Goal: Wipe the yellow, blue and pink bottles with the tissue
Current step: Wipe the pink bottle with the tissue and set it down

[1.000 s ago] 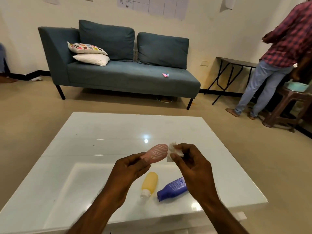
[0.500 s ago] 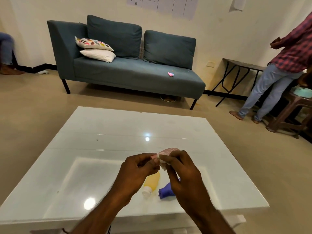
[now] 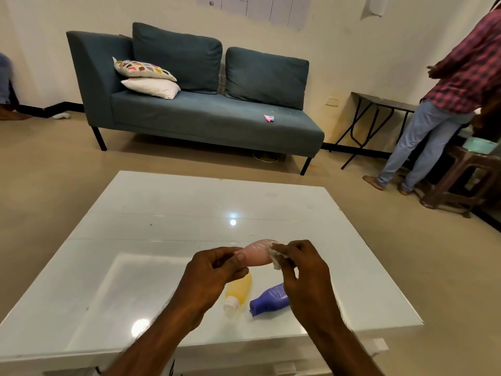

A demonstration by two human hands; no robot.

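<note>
- Fingers (image 3: pixel 284 252) of the right hand (image 3: pixel 306 278) are pinched on the tissue (image 3: pixel 275 257), pressed against the pink bottle (image 3: pixel 256 253) at frame centre.
- Its other end is gripped by the left hand (image 3: pixel 210 278), held level, presumably for wiping.
- Below, the yellow bottle (image 3: pixel 238 290) and blue bottle (image 3: pixel 269 298) are left lying on the tabletop (image 3: pixel 162 213).

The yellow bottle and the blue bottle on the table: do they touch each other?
Apart. In the head view the yellow bottle and the blue bottle lie side by side on the table, with a strip of white tabletop plainly visible between them.
</note>
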